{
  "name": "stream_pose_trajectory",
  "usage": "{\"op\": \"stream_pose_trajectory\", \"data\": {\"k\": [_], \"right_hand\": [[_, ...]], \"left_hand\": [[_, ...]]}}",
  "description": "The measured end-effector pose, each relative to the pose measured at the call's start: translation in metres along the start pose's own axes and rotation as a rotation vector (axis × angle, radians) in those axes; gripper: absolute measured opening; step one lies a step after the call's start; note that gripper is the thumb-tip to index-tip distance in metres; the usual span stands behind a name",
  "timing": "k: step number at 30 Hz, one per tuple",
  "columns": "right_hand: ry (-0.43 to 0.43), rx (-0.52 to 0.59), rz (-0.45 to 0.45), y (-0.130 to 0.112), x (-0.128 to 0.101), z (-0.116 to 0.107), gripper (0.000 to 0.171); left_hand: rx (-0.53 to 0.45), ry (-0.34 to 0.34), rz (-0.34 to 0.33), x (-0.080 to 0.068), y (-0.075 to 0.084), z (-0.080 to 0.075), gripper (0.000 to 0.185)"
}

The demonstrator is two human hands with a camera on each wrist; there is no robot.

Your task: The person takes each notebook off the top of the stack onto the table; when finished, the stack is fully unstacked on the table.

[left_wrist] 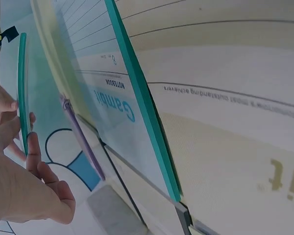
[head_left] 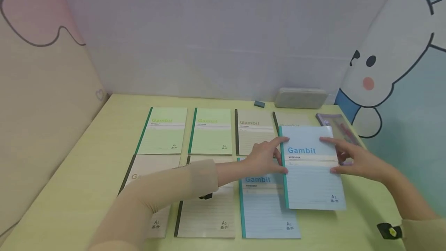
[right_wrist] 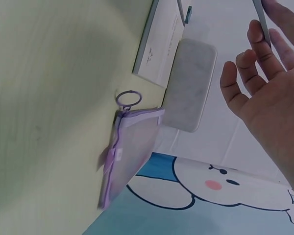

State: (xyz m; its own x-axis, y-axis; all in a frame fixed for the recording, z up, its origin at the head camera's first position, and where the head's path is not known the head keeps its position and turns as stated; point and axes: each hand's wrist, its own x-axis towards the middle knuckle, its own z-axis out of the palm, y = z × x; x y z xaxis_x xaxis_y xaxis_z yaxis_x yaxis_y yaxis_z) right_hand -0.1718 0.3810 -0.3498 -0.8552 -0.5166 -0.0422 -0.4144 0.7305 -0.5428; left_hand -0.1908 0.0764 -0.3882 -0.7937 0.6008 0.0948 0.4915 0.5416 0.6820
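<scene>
A blue Gambit notebook point(head_left: 313, 189) with a teal spine is held up above the table's right side. My left hand point(head_left: 263, 158) pinches its spine edge, thumb on the front cover and other fingers partly behind. The opposite edge is pinched by my right hand point(head_left: 362, 162); in the right wrist view that hand point(right_wrist: 269, 73) grips the thin notebook edge, several fingers behind it. Another blue notebook point(head_left: 268, 216) lies flat below and left of the raised one. In the left wrist view, the left hand point(left_wrist: 29, 181) shows at the raised notebook's teal spine point(left_wrist: 23, 88).
Two green notebooks point(head_left: 162, 131) and two beige ones point(head_left: 254, 134) form the back row. More beige notebooks point(head_left: 207, 216) lie in front, partly under my left arm. A grey case point(head_left: 301, 98), a small blue-grey block point(head_left: 259, 104) and a purple-edged zip pouch point(right_wrist: 132, 147) sit behind and right.
</scene>
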Motion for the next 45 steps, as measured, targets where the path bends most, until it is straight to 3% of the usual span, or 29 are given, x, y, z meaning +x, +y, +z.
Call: {"op": "stream_pose_trajectory", "data": {"k": [10, 16, 24, 29, 34, 40, 45], "right_hand": [[-0.02, 0.069, -0.053, 0.032, -0.025, 0.015, 0.076], [-0.069, 0.125, 0.014, 0.043, -0.037, 0.025, 0.073], [-0.133, 0.174, 0.067, 0.052, -0.043, 0.037, 0.073], [-0.194, 0.226, -0.006, 0.057, -0.043, 0.041, 0.072], [-0.239, 0.25, -0.037, 0.061, -0.041, 0.042, 0.07], [-0.258, 0.207, -0.059, 0.062, -0.035, 0.041, 0.067], [-0.273, 0.194, -0.064, 0.064, -0.034, 0.039, 0.069]], "left_hand": [[0.04, -0.131, -0.047, 0.006, 0.009, 0.035, 0.09], [0.059, -0.176, -0.065, 0.009, 0.013, 0.05, 0.09], [0.066, -0.258, -0.122, 0.005, 0.014, 0.057, 0.088], [0.126, -0.297, -0.125, 0.004, 0.017, 0.062, 0.085], [0.19, -0.288, -0.144, 0.004, 0.023, 0.064, 0.08], [0.252, -0.276, -0.131, 0.003, 0.027, 0.065, 0.073], [0.181, -0.328, -0.088, 0.005, 0.017, 0.061, 0.073]]}}
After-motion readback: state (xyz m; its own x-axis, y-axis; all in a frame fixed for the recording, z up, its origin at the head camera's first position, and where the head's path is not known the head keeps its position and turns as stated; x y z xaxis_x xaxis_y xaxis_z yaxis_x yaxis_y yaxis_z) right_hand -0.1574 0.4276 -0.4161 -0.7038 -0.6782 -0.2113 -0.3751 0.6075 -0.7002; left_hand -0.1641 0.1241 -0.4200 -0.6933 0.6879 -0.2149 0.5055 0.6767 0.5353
